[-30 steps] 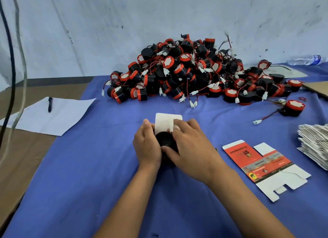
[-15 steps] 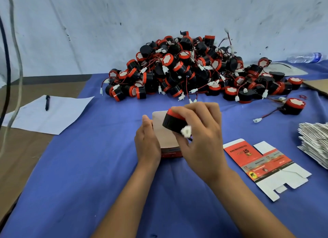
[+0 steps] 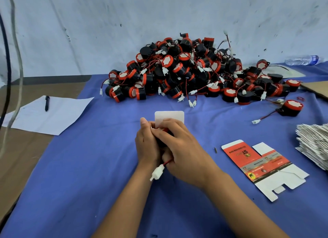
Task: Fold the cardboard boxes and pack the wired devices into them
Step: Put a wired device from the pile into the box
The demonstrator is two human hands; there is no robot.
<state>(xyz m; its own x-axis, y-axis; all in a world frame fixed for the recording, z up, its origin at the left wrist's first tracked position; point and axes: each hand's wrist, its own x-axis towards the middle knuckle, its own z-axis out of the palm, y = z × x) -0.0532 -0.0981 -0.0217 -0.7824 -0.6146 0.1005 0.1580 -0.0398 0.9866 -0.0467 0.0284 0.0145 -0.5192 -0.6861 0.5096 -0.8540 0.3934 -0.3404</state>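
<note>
Since half a second ago right hand point(image 3: 182, 149) is lowering device into box point(image 3: 169, 118); left hand point(image 3: 147, 145) gripping box beside it; white connector point(image 3: 157, 173) dangling near-side of box; tuck wire before closing flap.

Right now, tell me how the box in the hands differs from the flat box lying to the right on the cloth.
The box in the hands is mostly hidden, with only its plain white flap showing; the flat box lies fully in view, printed side up. The left hand and right hand grip the first, with a wired device's white connector dangling below; nothing touches the flat one. Both have white cardboard flaps.
</note>
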